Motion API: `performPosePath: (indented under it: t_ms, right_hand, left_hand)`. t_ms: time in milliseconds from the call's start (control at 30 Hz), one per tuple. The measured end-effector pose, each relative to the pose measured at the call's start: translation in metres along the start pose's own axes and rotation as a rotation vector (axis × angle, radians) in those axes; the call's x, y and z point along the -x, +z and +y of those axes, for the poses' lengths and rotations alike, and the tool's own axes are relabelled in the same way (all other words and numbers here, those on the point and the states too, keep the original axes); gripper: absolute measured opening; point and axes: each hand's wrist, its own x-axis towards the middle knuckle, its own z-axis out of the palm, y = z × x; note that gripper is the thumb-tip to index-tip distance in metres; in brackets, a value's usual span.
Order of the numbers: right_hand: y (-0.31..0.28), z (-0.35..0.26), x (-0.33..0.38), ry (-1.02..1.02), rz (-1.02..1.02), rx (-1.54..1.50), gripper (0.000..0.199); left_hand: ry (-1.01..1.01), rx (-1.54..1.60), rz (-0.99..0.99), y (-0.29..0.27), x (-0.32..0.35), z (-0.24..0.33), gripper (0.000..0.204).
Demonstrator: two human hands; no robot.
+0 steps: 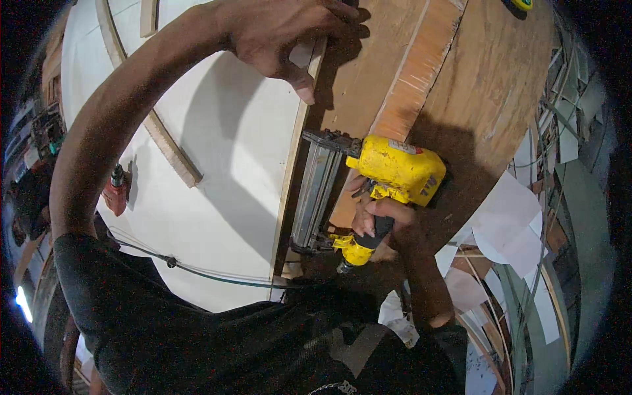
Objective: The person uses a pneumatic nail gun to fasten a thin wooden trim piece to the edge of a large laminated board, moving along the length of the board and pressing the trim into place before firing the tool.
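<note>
The right hand [378, 220] is clamped around the grip of the yellow nail gun [388, 178]; its nose and grey magazine [316, 197] sit against the thin wooden strip [296, 158] that runs along the edge of the white panel [224, 164]. The left hand [283, 33] lies beyond the nail gun on the same strip, fingers curled together and pressing it down, holding nothing. To my eye, good work here means keeping the nose square to the strip and that pressing hand well apart from the nose; the air hose [197, 271], trailing on the near side of the nail gun across the panel, should stay slack. A brown plywood board [474, 85] lies on the gun's right.
</note>
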Motion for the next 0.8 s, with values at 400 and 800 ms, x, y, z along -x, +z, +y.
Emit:
performPosePath:
  t_ms: [400, 800]
  right_hand:
    - [0.018, -0.004, -0.007, -0.222, 0.173, -0.024, 0.041]
    - [0.003, -0.023, -0.01, -0.181, 0.099, -0.041, 0.04]
  left_hand:
    - [-0.037, -0.031, -0.119, -0.025, -0.015, -0.005, 0.06]
    - [-0.016, -0.102, -0.013, -0.01, -0.017, -0.017, 0.064]
